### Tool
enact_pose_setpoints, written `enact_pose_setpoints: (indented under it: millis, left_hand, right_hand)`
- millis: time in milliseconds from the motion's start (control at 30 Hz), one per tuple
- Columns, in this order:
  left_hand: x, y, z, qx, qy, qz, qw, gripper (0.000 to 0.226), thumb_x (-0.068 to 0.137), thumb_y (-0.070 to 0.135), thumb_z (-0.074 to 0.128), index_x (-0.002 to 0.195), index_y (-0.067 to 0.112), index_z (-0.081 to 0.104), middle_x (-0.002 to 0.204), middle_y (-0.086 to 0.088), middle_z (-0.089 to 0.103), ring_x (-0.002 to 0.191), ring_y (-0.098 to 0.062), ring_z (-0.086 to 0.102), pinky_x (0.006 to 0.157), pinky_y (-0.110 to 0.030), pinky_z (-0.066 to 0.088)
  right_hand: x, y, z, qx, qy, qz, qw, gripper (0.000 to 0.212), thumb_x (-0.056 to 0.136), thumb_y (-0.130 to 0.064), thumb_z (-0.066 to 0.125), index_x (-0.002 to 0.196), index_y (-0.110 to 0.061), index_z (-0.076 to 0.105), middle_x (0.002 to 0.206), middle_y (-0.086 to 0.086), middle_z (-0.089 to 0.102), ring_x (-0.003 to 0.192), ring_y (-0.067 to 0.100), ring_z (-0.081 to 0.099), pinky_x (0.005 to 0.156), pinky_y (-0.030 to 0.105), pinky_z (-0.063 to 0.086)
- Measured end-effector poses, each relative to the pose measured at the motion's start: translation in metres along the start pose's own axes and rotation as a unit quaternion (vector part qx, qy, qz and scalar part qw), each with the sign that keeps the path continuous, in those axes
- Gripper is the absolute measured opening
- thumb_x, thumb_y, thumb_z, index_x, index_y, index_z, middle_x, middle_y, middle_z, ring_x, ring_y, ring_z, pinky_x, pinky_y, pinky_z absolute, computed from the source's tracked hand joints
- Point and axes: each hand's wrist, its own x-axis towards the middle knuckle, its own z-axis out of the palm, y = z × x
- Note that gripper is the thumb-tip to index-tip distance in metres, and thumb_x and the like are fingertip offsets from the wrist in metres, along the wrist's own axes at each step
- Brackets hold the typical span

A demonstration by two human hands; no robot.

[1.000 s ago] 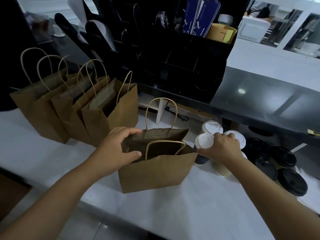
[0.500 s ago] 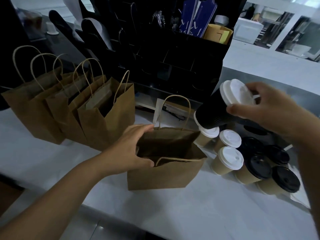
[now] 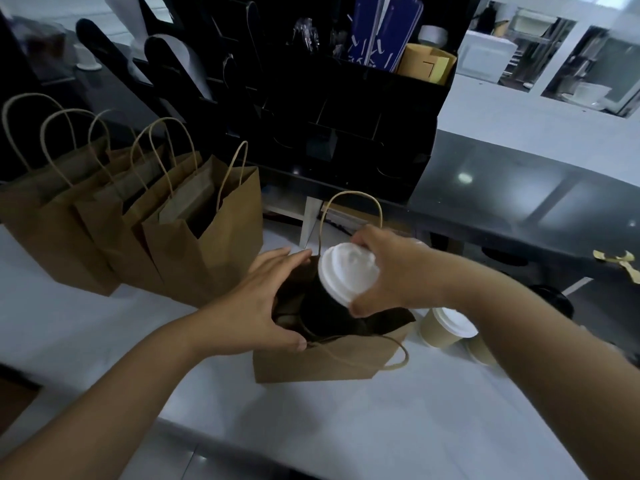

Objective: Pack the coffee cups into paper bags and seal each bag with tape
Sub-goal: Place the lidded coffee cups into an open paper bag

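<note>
Cup now lowered into bag, tilted, lid up-right

white counter carries an open paper bag, more bags, and lidded cups.

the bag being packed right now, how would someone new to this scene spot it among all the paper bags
On the white counter, a row of brown bags stands at the left. The bag being packed sits apart, nearest the person. Only it has a left hand spreading its mouth and a right hand lowering a white-lidded dark cup in.

matt kraft paper bag, smooth white plastic lid, glossy blk counter
</note>
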Motion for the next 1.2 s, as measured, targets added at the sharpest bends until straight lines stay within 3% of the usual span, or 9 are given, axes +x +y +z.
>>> enact_pose_setpoints:
  millis: [167,267,367,500,633,867,1000,1200]
  left_hand:
    - [0.001,0.002,-0.003,0.013,-0.014,-0.001,1.000,0.108,0.067,0.036,0.083,0.135,0.053,0.001,0.113,0.056,-0.006,0.120,0.018,-0.003,0.108,-0.024,0.017]
    - [0.001,-0.001,-0.004,0.009,-0.013,-0.010,1.000,0.115,0.063,0.037,0.084,0.144,0.045,0.003,0.114,0.049,-0.002,0.127,0.015,-0.006,0.111,-0.028,0.020]
    - [0.000,-0.003,-0.004,0.011,-0.009,-0.010,1.000,0.118,0.060,0.041,0.084,0.143,0.049,0.000,0.125,0.044,-0.007,0.132,0.010,-0.007,0.111,-0.029,0.021]
    - [0.000,-0.004,-0.005,0.014,-0.007,-0.012,1.000,0.119,0.062,0.041,0.084,0.143,0.050,-0.003,0.123,0.044,-0.010,0.129,0.012,-0.007,0.109,-0.025,0.018]
    - [0.002,-0.005,-0.006,0.014,-0.007,-0.016,1.000,0.118,0.063,0.042,0.083,0.143,0.049,-0.003,0.117,0.050,-0.003,0.127,0.016,-0.004,0.110,-0.026,0.019]
    - [0.000,-0.009,-0.004,0.010,-0.007,-0.013,1.000,0.119,0.062,0.044,0.083,0.143,0.050,-0.003,0.130,0.047,-0.008,0.133,0.012,-0.007,0.110,-0.029,0.019]
    - [0.001,-0.009,-0.004,0.008,-0.004,-0.014,1.000,0.119,0.062,0.043,0.083,0.141,0.053,-0.005,0.126,0.050,-0.006,0.135,0.008,-0.004,0.110,-0.030,0.021]
    - [0.002,-0.012,-0.005,-0.001,-0.007,-0.016,1.000,0.120,0.062,0.042,0.084,0.142,0.052,-0.005,0.130,0.047,-0.009,0.135,0.006,-0.004,0.110,-0.031,0.022]
  right_hand:
    - [0.025,-0.008,0.025,-0.056,-0.023,0.014,0.998,0.080,0.064,-0.054,0.078,0.126,-0.025,0.038,0.114,-0.006,0.049,0.099,0.014,0.051,0.085,0.033,0.051]
    - [0.035,-0.015,0.037,-0.100,-0.033,0.021,0.994,0.077,0.067,-0.056,0.075,0.127,-0.020,0.042,0.110,-0.004,0.055,0.093,0.015,0.054,0.079,0.029,0.052]
    - [0.044,-0.020,0.047,-0.109,-0.040,0.010,0.993,0.073,0.071,-0.055,0.072,0.130,-0.020,0.046,0.108,-0.002,0.059,0.093,0.015,0.057,0.081,0.030,0.054]
    - [0.055,-0.023,0.058,-0.115,-0.060,0.001,0.992,0.066,0.074,-0.053,0.072,0.125,-0.018,0.052,0.108,0.001,0.063,0.093,0.017,0.060,0.082,0.030,0.054]
    - [0.065,-0.022,0.070,-0.142,-0.074,0.000,0.987,0.063,0.074,-0.055,0.071,0.117,-0.014,0.051,0.095,-0.001,0.058,0.084,0.016,0.057,0.074,0.027,0.051]
    - [0.076,-0.023,0.081,-0.184,-0.086,-0.021,0.979,0.061,0.075,-0.055,0.069,0.116,-0.012,0.055,0.084,-0.002,0.055,0.081,0.017,0.056,0.079,0.031,0.053]
    - [0.077,-0.027,0.082,-0.203,-0.101,-0.033,0.973,0.065,0.079,-0.049,0.069,0.128,-0.010,0.049,0.111,0.007,0.061,0.099,0.022,0.060,0.091,0.036,0.052]
    - [0.082,-0.032,0.086,-0.221,-0.124,-0.052,0.966,0.060,0.085,-0.043,0.065,0.129,-0.007,0.048,0.118,0.010,0.059,0.105,0.024,0.058,0.092,0.034,0.048]
